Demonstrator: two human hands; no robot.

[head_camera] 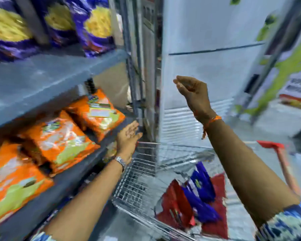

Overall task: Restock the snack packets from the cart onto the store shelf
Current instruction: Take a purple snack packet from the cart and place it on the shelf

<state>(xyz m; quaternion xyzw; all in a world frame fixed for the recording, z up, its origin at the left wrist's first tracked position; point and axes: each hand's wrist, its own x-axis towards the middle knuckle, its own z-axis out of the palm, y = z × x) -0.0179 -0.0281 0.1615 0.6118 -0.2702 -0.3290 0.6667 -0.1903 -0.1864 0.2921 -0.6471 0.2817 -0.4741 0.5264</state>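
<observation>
Several orange snack packets lie on the grey lower shelf at the left. Purple packets stand on the shelf above. A wire cart at the bottom centre holds red packets and blue packets. My left hand hovers empty with fingers apart just right of the orange packets, at the shelf's end. My right hand is raised above the cart, fingers loosely curled and holding nothing. The picture is blurred by motion.
A metal shelf upright stands just behind my left hand. A white fridge-like cabinet faces me beyond the cart. The cart's red handle sticks out at the right. A green and white poster is at the far right.
</observation>
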